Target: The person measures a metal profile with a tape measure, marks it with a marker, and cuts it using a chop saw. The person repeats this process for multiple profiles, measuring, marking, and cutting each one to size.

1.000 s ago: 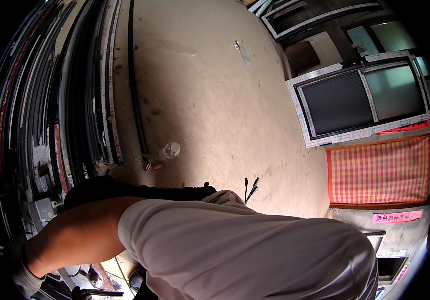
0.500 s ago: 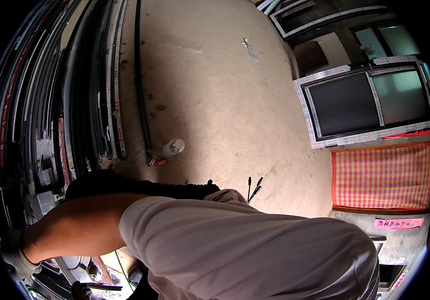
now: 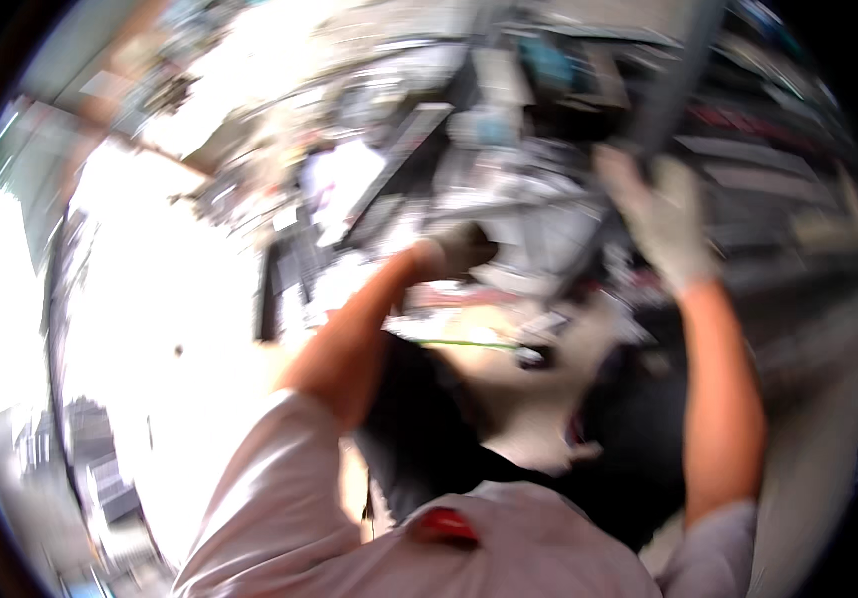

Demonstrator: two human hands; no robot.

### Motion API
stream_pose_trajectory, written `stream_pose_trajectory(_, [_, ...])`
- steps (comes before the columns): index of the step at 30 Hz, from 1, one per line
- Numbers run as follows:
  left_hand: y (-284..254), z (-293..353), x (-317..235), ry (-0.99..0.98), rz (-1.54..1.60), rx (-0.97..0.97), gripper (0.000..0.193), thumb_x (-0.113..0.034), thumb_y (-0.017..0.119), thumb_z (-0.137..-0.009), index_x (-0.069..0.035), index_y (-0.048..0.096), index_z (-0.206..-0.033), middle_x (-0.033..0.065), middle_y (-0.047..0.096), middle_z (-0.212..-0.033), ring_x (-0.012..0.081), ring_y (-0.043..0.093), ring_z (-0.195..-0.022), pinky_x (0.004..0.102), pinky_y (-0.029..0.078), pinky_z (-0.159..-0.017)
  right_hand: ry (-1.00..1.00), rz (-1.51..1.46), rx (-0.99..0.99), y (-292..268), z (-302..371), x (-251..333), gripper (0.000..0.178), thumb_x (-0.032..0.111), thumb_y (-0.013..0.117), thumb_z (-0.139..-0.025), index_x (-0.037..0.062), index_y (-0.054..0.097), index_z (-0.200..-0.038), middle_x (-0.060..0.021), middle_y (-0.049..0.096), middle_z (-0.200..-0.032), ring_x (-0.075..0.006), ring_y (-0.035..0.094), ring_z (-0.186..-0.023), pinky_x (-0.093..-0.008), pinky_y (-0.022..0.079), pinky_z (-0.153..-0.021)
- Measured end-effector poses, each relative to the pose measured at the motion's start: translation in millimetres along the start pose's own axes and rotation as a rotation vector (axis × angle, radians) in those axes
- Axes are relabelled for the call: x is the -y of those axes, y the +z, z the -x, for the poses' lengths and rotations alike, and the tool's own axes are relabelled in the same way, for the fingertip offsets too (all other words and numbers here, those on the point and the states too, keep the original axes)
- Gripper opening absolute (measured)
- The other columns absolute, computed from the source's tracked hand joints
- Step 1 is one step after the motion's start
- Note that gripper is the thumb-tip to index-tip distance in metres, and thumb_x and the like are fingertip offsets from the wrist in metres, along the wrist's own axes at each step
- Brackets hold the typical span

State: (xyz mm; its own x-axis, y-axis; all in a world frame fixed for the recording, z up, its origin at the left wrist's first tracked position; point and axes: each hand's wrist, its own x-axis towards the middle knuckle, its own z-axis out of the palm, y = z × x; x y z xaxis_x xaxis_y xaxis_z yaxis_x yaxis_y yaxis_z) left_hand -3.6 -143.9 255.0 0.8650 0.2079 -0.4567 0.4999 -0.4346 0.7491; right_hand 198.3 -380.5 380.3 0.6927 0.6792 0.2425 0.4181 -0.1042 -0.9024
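Motion smears the whole view. My left hand (image 3: 461,249), in a pale work glove with dark fingers, is curled closed over the cluttered work area. Whatever it may hold is too blurred to name. Farther right, my right hand (image 3: 676,219), also gloved, is raised around the lower end of a long dark grey bar (image 3: 683,85). The bar slants up to the far edge, with the thumb on its left side and the fingers on its right. Between the hands lies a grey machine-like metal part (image 3: 548,234), its details blurred.
A dark, straight strip (image 3: 399,164) lies slanted among clutter beyond my left hand. Long dark profiles (image 3: 768,179) are stacked at the right. A thin green line (image 3: 464,344) runs near a small black object (image 3: 533,356) in front of me. Strong glare covers the left.
My view has swung from the floor, leaning window frames and checked cloth to the cluttered work area. Both gloved hands now show near the middle and right.
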Motion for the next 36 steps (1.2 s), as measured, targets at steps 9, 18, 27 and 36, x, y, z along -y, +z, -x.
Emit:
stream_pose_trajectory(9, [19.4,42.1,-58.6,0.130,-0.356,-0.088,0.053,-0.050,0.058,-0.091,0.000,0.075,-0.099,0.0216,0.072,-0.095,0.0380,0.068,-0.093,0.0453,0.052,-0.085,-0.070,0.082,0.176,-2.5,-27.8,-47.2,0.034,0.031,0.064,-0.100,-0.0002,0.066,-0.115,-0.0035,0.066,-0.103,-0.0106,0.061,-0.098,-0.0295,0.048,-0.092])
stream_pose_trajectory(18, [15.5,22.2,-20.7,-0.069,-0.370,-0.059,0.053,-0.050,0.062,-0.089,-0.002,0.073,-0.108,0.0205,0.072,-0.105,0.0357,0.068,-0.102,0.0431,0.052,-0.090,-0.099,-0.063,0.192,15.3,-40.7,-91.2,0.038,0.032,0.063,-0.101,0.0023,0.066,-0.125,-0.0073,0.068,-0.117,-0.0157,0.065,-0.109,-0.0295,0.051,-0.096])
stream_pose_trajectory(27, [-4.5,52.0,-4.3,0.003,-0.039,-0.159,0.037,-0.035,0.065,-0.099,-0.001,0.066,-0.116,0.0083,0.069,-0.100,0.0151,0.063,-0.092,0.0315,0.053,-0.084,-0.122,0.190,0.135,3.0,-36.8,-49.1,0.042,0.044,0.073,-0.092,0.0032,0.073,-0.103,-0.0038,0.074,-0.090,-0.0109,0.066,-0.087,-0.0278,0.050,-0.082])
stream_pose_trajectory(36, [-7.5,56.9,-6.1,0.061,0.072,-0.183,0.038,-0.034,0.061,-0.102,0.001,0.065,-0.117,0.0037,0.069,-0.096,0.0117,0.061,-0.085,0.0295,0.052,-0.081,-0.056,0.234,-0.128,-64.2,-30.9,-73.3,0.041,0.049,0.075,-0.089,0.0089,0.076,-0.080,0.0045,0.060,-0.061,-0.0024,0.044,-0.047,-0.0201,0.033,-0.044])
